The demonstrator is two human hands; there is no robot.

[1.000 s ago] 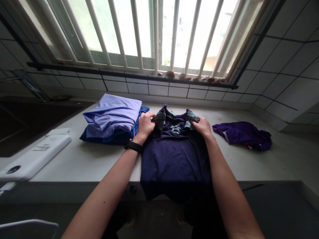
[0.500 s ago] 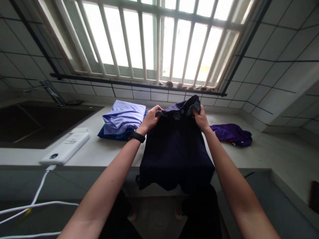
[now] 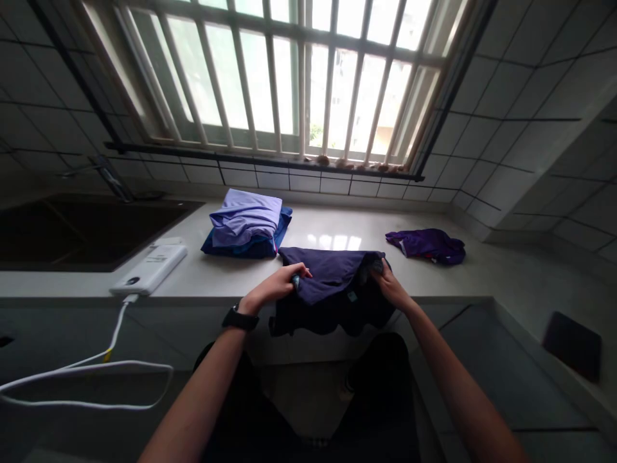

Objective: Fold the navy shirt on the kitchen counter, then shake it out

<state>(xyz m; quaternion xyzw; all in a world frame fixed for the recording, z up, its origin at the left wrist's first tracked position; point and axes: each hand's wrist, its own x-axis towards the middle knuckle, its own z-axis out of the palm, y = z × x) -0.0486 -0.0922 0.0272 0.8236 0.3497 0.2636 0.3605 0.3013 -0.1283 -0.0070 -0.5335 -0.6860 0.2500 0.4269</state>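
Note:
A dark navy shirt (image 3: 332, 283) lies folded over itself at the front edge of the pale counter (image 3: 332, 235), part of it hanging over the edge. My left hand (image 3: 274, 290), with a black watch at the wrist, grips the shirt's left side near the fold. My right hand (image 3: 389, 287) grips its right side, fingers tucked into the cloth. To the left, behind the shirt, sits a stack of folded clothes (image 3: 247, 224), lilac on top of blue.
A crumpled purple garment (image 3: 427, 245) lies on the counter to the right. A white power bank (image 3: 149, 269) with a white cable (image 3: 87, 373) rests at the left edge, beside a dark sink (image 3: 72, 228). A barred window stands behind.
Both hands lifted the shirt's top edge from the counter, then brought it down toward me, folding the shirt over at the counter's front edge. The camera view pulled back.

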